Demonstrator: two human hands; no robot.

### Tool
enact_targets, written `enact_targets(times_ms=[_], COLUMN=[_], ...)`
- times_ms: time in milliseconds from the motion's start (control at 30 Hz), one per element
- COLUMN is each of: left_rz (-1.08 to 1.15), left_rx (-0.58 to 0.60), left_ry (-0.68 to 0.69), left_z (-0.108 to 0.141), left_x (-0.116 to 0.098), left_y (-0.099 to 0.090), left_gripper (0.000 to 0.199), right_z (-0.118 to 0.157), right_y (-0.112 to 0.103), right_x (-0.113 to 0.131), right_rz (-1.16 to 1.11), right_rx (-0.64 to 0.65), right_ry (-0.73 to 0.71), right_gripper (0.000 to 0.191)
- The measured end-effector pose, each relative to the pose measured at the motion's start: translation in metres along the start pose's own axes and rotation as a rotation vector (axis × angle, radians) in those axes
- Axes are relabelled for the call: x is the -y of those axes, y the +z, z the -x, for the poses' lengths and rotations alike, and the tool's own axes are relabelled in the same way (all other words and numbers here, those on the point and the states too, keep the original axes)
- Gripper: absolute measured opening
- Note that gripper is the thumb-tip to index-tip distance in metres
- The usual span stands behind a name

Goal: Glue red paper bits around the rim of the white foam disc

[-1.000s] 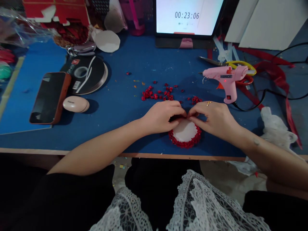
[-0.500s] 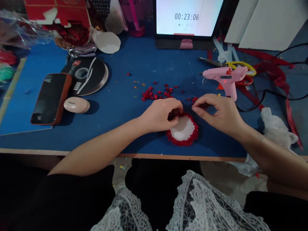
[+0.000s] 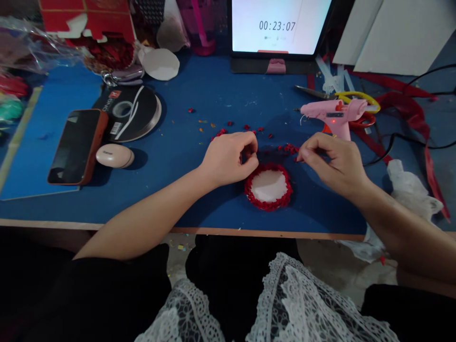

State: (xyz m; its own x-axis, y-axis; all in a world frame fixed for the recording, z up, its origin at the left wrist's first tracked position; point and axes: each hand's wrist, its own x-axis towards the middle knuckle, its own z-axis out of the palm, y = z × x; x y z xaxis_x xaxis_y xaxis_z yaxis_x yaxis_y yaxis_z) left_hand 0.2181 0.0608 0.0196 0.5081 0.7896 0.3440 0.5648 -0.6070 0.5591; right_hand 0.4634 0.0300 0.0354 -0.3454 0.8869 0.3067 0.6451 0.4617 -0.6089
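Observation:
A round white disc [image 3: 269,186] with a rim of small red flower-like pieces [image 3: 268,205] lies flat on the blue table. My left hand [image 3: 230,159] hovers at its upper left, apart from the white middle, thumb and fingers curled together; whatever they may hold is hidden. To the right of the disc, my right hand [image 3: 335,161] is closed in a pinch, with a tiny red piece [image 3: 296,160] showing at the fingertips. Beside those fingertips lies a small heap of red pieces [image 3: 289,148]. More red pieces [image 3: 223,131] are partly covered by my left hand.
A pink glue gun [image 3: 333,111] with a lit red light rests by scissors [image 3: 311,91] at the right. Behind stands a tablet [image 3: 281,23] showing a timer. Phone [image 3: 74,147], earbud case [image 3: 114,156] and ribbon spool [image 3: 124,111] lie left.
My left hand has drawn back up and left from the disc, uncovering its upper rim. My right hand has shifted slightly right, and a red bit now shows at its fingertips.

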Motion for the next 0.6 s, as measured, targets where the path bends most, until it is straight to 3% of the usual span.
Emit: enact_targets(times_ms=[100,233,400,500,600], left_rz=[0.035,0.136,0.079,0.057,0.025], left_rx=[-0.008,0.129,0.220,0.230,0.240], left_ry=[0.011,0.078,0.049,0.026,-0.008], left_z=[0.000,0.002,0.006,0.007,0.007], left_x=[0.000,-0.005,-0.011,-0.011,-0.011], left_y=[0.002,0.008,0.013,0.014,0.012], left_gripper=[0.006,0.022,0.034,0.034,0.035], right_z=[-0.001,-0.002,-0.004,-0.005,-0.004], right_y=[-0.001,0.002,0.003,0.001,-0.003], right_x=[0.000,0.005,0.009,0.006,0.003], right_rz=[-0.103,-0.356,-0.673,-0.682,-0.578], right_rx=[0.017,0.068,0.131,0.099,-0.035], right_ry=[-0.005,0.098,0.210,0.142,0.064], right_gripper=[0.020,0.019,0.025,0.027,0.025])
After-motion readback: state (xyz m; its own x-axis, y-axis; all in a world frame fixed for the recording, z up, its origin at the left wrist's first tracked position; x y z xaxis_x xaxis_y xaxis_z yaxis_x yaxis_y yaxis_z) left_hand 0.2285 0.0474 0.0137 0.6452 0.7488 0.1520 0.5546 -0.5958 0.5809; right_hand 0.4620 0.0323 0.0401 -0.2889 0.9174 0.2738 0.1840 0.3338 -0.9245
